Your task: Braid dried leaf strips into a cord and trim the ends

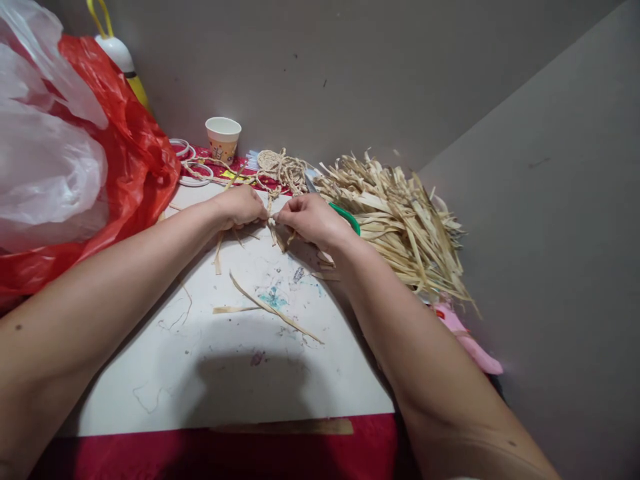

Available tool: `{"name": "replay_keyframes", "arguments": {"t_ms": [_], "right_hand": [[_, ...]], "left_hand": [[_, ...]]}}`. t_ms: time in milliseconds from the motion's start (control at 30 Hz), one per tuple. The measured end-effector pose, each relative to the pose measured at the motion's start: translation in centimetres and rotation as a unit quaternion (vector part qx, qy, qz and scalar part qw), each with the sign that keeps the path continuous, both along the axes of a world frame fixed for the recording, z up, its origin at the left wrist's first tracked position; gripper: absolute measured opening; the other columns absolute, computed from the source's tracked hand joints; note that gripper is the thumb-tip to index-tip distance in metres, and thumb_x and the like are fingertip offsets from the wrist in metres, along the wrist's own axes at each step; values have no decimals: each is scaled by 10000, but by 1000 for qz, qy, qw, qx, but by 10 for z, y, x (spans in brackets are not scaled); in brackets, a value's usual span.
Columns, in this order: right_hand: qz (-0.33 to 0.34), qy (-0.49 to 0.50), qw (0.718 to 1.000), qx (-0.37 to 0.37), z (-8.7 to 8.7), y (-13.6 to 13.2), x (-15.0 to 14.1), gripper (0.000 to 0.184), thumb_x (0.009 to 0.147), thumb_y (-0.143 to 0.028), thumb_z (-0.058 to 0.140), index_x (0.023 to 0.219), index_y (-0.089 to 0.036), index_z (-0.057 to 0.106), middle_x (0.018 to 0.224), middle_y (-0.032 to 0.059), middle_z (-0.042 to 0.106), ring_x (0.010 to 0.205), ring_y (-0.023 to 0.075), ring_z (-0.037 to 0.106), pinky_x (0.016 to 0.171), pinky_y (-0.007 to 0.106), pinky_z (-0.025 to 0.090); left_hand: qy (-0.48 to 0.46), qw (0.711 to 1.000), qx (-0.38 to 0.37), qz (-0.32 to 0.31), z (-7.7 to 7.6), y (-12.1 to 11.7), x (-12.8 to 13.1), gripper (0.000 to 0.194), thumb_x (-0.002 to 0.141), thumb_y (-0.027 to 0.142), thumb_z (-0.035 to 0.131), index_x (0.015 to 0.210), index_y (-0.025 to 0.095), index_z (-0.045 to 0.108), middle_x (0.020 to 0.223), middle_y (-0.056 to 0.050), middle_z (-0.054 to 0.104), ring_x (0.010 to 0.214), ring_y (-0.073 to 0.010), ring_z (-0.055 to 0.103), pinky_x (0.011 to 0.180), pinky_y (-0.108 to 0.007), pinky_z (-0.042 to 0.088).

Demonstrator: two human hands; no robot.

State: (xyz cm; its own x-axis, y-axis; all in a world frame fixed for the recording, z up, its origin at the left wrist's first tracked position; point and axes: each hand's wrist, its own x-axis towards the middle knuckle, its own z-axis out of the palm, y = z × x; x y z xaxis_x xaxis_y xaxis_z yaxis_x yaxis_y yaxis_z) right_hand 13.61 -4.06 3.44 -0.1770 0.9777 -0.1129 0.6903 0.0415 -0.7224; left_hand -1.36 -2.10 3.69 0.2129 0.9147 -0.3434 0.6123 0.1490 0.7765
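Near the far edge of the white board point(165, 373), my left hand point(243, 207) and my right hand point(311, 217) meet, fingertips pinched on a braided straw cord point(271, 203). Loose strip ends hang below the pinch. From there the cord runs back toward a coiled bundle of braided cord point(283, 168). Beside my right hand lie scissors with a green handle point(346, 217), partly hidden by the hand. Two loose straw strips point(273, 308) cross on the board in front of my hands.
A large pile of dry straw strips point(400, 220) lies on the right by the wall. Red and white plastic bags point(135, 153) crowd the left. At the back stand a paper cup point(223, 140) and white rings point(197, 175). A pink object point(467, 340) lies beyond my right forearm.
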Motion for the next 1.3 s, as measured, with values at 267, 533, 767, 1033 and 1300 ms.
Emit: {"name": "replay_keyframes", "arguments": {"t_ms": [267,533,767,1033,1300], "right_hand": [[30,-63,993,96,-9,-14,-20,139,744,-156,573,606,-169,563,555,33,549,558,142,490,526,232,330],[72,-168,974,137,-7,-23,-23,106,781,-197,559,734,-174,651,728,84,652,714,188,579,610,252,380],[-58,136,989,21,20,-8,4,196,834,-256,570,675,-142,584,635,28,630,378,35,363,390,190,272],[-2,260,942,-214,-3,3,-5,251,926,-268,491,705,-156,523,510,-9,535,321,32,271,311,172,168],[22,308,894,-326,-5,9,-1,336,971,-272,346,651,-182,392,433,-102,237,309,26,138,318,136,86]], "left_hand": [[-60,995,-59,45,-1,2,2,183,638,129,625,529,173,485,373,51,367,358,-61,312,401,-229,222],[-121,986,-102,43,-2,7,-5,290,616,85,608,445,167,388,392,53,384,376,-39,299,434,-213,180],[-192,968,-161,15,4,10,-11,264,726,101,614,514,155,466,426,37,391,422,-38,247,426,-216,148],[-192,969,-158,-4,3,11,-12,259,811,82,505,557,132,491,453,36,388,394,-30,268,423,-194,137],[-148,982,-119,-20,9,7,-12,252,768,85,539,546,150,440,435,57,293,396,-28,242,464,-208,143]]}}
